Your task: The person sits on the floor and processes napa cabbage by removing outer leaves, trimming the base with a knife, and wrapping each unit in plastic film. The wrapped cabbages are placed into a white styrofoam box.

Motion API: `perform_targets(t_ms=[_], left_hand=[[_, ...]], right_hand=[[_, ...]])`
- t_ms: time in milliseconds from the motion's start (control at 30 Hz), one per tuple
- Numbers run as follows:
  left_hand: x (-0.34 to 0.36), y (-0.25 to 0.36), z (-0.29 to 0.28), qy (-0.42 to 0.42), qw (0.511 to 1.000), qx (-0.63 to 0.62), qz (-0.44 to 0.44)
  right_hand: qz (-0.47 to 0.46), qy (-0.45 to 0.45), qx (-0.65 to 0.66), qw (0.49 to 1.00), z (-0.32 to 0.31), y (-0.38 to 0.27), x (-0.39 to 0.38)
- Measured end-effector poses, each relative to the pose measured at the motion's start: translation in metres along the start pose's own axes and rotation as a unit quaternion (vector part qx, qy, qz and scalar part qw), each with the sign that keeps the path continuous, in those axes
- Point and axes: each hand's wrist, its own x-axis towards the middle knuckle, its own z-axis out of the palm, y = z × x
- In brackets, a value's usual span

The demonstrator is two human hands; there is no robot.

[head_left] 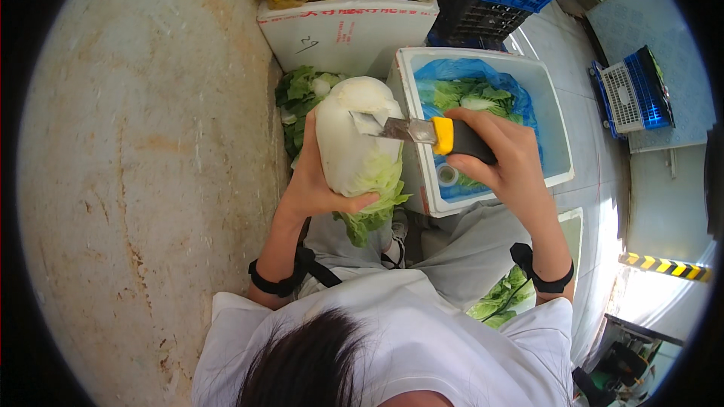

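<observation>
Plump white-and-green leafy cabbage is mid-frame. The left hand, partly hidden behind, grips it. The right hand grips a black-and-yellow, metal-bladed knife. Red writing on the white box up top looks blurry.

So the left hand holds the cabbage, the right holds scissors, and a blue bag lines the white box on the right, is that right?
Not scissors: the head view shows a knife in the right hand. The left hand does hold the cabbage, and a blue bag does line the white box.
</observation>
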Motion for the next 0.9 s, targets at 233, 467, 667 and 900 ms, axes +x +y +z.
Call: perform_targets(t_ms=[233, 467, 667, 900], left_hand=[[0.004, -0.008, 0.018, -0.079, 0.967, 0.139, 0.199], [-0.002, -0.020, 0.003, -0.015, 1.000, -0.008, 0.004], [-0.010, -0.045, -0.010, 0.093, 0.984, -0.149, -0.031], [-0.003, -0.077, -0.019, 0.138, 0.962, -0.216, -0.088]], right_hand=[[0.245, -0.064, -0.025, 0.967, 0.028, 0.051, 0.023], [0.293, -0.127, 0.244, 0.916, 0.056, 0.064, 0.005], [0.341, -0.044, 0.093, 0.934, 0.039, 0.138, -0.037], [0.356, -0.194, -0.200, 0.892, -0.012, 0.230, -0.147]])
